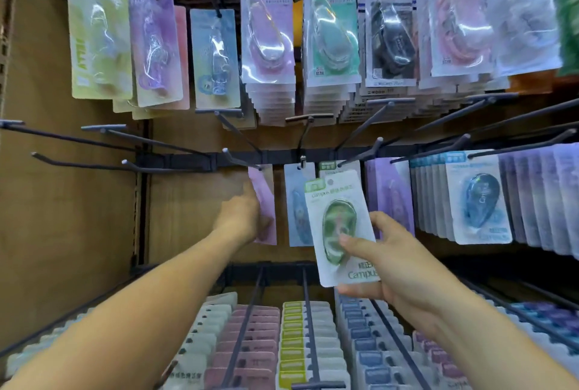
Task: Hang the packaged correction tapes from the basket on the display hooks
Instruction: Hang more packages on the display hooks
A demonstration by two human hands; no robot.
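The near white card (341, 229) carries a marbled green tape and a green corner tab. Left of it hangs a pale pink pack (266, 201), and to the right a dark blue tape pack (477, 198). Far up hang a yellow-green pack (98, 41) and a black tape pack (391, 35). The backboard (78, 201) is brown and the hooks (150, 142) dark grey.

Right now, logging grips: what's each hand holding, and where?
Right hand: green Campus correction tape pack, by its lower half. Left hand on pink pack; grip unclear.

I have one view only, head-worn wide-angle, facing forward into the display hooks (225, 150), close in, upper rows (329, 45) looming overhead, lower rows (307, 342) seen from above, edges bowed
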